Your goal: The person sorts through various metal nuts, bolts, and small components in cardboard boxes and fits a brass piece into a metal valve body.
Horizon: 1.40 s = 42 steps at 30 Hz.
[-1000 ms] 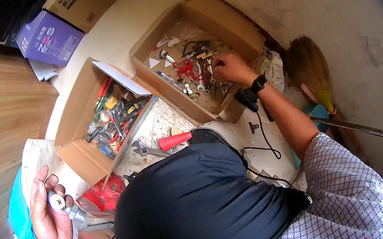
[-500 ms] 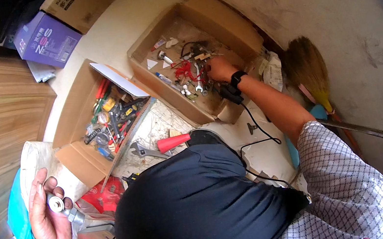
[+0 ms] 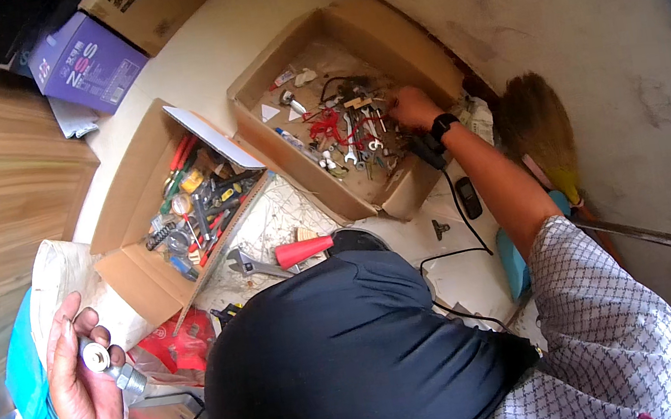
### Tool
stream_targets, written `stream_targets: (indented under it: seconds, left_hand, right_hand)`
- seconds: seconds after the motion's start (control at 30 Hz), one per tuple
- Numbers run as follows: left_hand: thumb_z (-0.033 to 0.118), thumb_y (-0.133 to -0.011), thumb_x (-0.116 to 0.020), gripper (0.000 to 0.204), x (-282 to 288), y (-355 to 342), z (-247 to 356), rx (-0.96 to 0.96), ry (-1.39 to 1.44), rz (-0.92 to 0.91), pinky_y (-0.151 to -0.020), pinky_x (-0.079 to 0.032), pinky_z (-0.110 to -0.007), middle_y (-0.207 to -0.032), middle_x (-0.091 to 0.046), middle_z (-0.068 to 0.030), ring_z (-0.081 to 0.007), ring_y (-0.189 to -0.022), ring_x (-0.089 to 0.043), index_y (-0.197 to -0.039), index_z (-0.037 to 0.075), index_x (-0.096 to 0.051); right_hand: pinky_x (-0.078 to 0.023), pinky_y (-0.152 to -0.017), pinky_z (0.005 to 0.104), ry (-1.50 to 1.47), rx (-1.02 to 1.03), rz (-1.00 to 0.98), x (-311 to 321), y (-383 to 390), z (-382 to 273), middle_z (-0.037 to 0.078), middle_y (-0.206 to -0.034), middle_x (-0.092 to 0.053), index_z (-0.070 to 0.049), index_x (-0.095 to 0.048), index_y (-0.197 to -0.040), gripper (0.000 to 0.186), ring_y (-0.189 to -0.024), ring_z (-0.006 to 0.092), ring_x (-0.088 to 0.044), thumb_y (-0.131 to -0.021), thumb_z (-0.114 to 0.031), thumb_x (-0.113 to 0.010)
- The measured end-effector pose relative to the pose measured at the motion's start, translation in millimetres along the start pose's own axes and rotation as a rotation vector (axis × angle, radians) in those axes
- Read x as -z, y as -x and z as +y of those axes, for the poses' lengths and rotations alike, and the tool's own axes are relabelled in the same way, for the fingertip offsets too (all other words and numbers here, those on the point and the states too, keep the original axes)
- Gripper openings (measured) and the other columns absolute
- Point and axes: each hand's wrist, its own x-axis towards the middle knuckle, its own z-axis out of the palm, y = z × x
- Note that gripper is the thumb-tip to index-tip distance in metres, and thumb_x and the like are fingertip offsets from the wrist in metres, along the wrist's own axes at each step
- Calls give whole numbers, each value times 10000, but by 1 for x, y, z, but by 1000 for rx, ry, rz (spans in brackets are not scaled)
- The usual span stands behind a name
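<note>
- Shallow cardboard box (image 3: 295, 174), far and right of centre; walls stand round its contents, so access is from above; the near wall would block a low, level pull.
- Tool carton (image 3: 147, 282), left of the box; packed with mixed tools, a raised flap on its far right side.
- Broom (image 3: 534, 123), far right, beside the wall; outside the box, right of the reaching forearm.
- Right hand (image 3: 416, 106) inside the far right part of the box; fingers curled downward; cannot tell whether they grip anything.
- Left hand (image 3: 90, 394), near left; fingers curled round a metal fitting, palm mostly exposed.
- Adjustable wrench (image 3: 254, 265), between tool carton and the person's knee; red tapered piece (image 3: 304, 251) to its right.
- Loose wrenches (image 3: 350, 151), left of and nearer than the right hand; probably stiff, smooth; mid-shank is the likely hold; red cord (image 3: 326, 127) lies among them, may snag.
- Metal fitting (image 3: 103, 363), in the left hand; judged dense, rigid, slippery if oily; hex part offers the surest hold.
</note>
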Motion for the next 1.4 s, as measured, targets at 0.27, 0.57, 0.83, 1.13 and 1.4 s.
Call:
stream_targets:
  seconds: [0.27, 0.57, 0.83, 1.13, 1.4]
  left_hand:
    - [253, -993, -578, 484, -2, -3, -4, -20, -42, 1, -578, -478, -237, -1035, -642, -75, -109, -804, -584, -1374, -21, -460]
    - [248, -994, -577, 478, -4, -3, -1, -12, -48, 22, -582, -479, -241, -1030, -638, -72, -109, -804, -579, -1369, -25, -462]
    - [242, -994, -573, 474, -1, -4, -1, -10, -36, -2, -597, -480, -239, -1034, -630, -72, -108, -810, -572, -1369, -26, -460]
    - [209, -983, -582, 475, 4, -1, 0, 2, -21, -47, -634, -503, -260, -1050, -632, -97, -134, -860, -595, -1369, -37, -455]
    - [170, -946, -598, 410, 6, 7, 9, -9, -25, -124, -764, -512, -332, -1067, -634, -111, -179, -910, -602, -1287, -50, -540]
  right_hand:
    - [-534, -759, 472, 161, 70, -97, -14, 5, -3, 180, -937, -700, -111, -753, -918, 203, -849, 395, -662, -789, -178, -612]
    - [-533, -818, 488, 206, -58, -70, -43, 13, -30, 263, -951, -682, 28, -719, -947, 365, -902, 407, -670, -764, -283, -770]
    - [-542, -817, 475, 239, -67, -112, -51, 7, -23, 263, -987, -688, 25, -720, -960, 404, -919, 403, -674, -765, -329, -734]
    - [-525, -638, 403, -33, 113, -268, -9, 31, -41, 174, -878, -698, -2, -652, -1104, 427, -721, 260, -657, -777, -263, -736]
    - [-506, -614, 405, -12, 15, -298, 24, 52, -52, 175, -778, -686, 9, -680, -939, 467, -698, 267, -663, -812, -438, -733]
